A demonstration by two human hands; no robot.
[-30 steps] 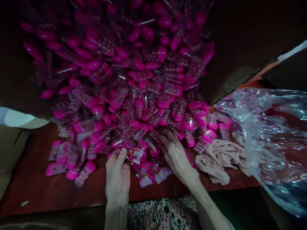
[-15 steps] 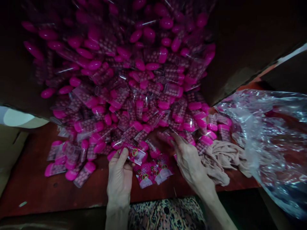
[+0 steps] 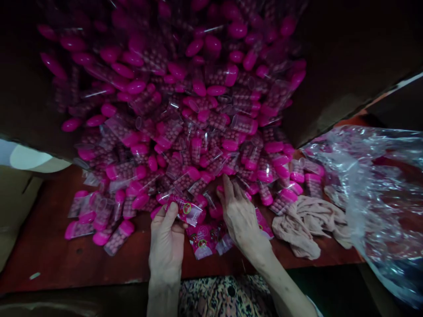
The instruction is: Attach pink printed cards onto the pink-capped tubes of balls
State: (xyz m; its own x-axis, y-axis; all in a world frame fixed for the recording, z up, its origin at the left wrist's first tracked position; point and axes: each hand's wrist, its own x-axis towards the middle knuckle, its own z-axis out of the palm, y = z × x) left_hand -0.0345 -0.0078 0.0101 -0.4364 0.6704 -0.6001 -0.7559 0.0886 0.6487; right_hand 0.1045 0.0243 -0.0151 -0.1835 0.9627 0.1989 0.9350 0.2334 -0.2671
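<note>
My left hand [image 3: 168, 231] pinches a small pink printed sachet [image 3: 188, 211] with a clear end between thumb and fingers. At the near edge of a pile of clear bottles [image 3: 190, 178] with pink caps and small pink balls inside, my right hand [image 3: 240, 218] reaches palm down, fingers stretched out. Its fingertips are among the bottles, and what lies beneath the palm is hidden. Flat on the table between my hands is another pink sachet [image 3: 202, 242]. A further sachet [image 3: 225, 245] is partly covered by my right hand, and one more sachet [image 3: 263, 223] shows beyond its right side.
The big bottle pile spills from a dark box [image 3: 337, 66] onto the reddish-brown table [image 3: 128, 268]. A crumpled beige cloth [image 3: 302, 224] lies on the right, beside a large clear plastic bag [image 3: 373, 198]. Several loose bottles [image 3: 119, 237] sit at the left.
My right hand has moved left, partly covering one sachet and uncovering another on its right. The left hand keeps its pinch on the sachet. The view has shifted slightly.
</note>
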